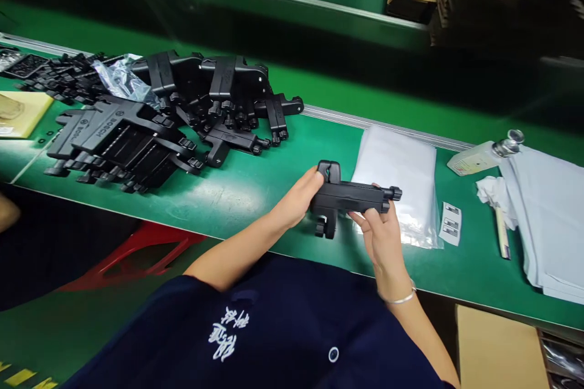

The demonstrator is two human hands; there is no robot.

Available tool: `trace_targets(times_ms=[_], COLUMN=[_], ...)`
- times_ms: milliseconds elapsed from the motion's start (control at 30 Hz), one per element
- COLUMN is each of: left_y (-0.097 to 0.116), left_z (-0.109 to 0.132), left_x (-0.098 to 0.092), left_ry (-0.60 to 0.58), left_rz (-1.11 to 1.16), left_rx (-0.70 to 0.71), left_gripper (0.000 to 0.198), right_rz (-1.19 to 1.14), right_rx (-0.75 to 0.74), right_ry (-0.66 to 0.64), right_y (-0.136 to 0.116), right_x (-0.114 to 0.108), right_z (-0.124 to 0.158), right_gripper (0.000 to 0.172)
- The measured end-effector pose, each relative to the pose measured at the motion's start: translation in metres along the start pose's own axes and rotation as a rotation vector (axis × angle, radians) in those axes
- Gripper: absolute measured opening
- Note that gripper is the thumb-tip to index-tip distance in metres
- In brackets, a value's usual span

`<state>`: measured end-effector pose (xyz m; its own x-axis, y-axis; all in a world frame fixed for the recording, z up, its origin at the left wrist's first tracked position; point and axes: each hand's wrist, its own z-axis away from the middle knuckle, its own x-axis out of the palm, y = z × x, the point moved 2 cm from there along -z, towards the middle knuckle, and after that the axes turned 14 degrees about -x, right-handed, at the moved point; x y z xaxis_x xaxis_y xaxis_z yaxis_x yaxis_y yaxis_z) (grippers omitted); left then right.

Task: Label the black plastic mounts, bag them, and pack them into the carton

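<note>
Between my two hands, above the front of the green bench, is a black plastic clamp bracket (350, 196) with small knobs at its right end. My left hand (298, 194) grips its wider left end, near the hooked jaws. Around the right end of the bracket's body my right hand (381, 231) is closed, the thumb on the near side. Just behind and to the right lies a stack of clear plastic bags (396, 164). A pile of similar black brackets (123, 134) stands to the left on the bench.
On the right are a pump bottle (479, 157), a label sheet (451, 223), a marker-like stick (502, 234) and white sheets (552, 219). At far left lie small black parts (68, 76) and a yellow pad (27, 114). A cardboard box (499, 346) stands below the bench; another person's arm (6, 213) shows left.
</note>
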<state>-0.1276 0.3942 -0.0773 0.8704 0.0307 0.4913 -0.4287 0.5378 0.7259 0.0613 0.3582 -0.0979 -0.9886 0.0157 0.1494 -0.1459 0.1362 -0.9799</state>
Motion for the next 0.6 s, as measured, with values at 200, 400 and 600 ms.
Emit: trace_targets(times_ms=[200,400,600], left_y=[0.014,0.020,0.027], left_z=[0.016,0.015,0.006], left_x=[0.024,0.033,0.037], left_ry=[-0.410,-0.355,-0.198], left_rz=[-0.386,-0.602,-0.578], left_rx=[0.131,0.203,0.224], left_gripper=[0.085,0.083,0.029], right_rz=[0.175,0.446,0.453], right_rx=[-0.050,-0.147,-0.105], right_ry=[-0.056,-0.178,-0.224], right_y=[0.010,-0.026,-0.023], right_x=[-0.004,0.006,0.003], right_z=[0.000,0.032,0.040], right_gripper=[0.057,0.054,0.053])
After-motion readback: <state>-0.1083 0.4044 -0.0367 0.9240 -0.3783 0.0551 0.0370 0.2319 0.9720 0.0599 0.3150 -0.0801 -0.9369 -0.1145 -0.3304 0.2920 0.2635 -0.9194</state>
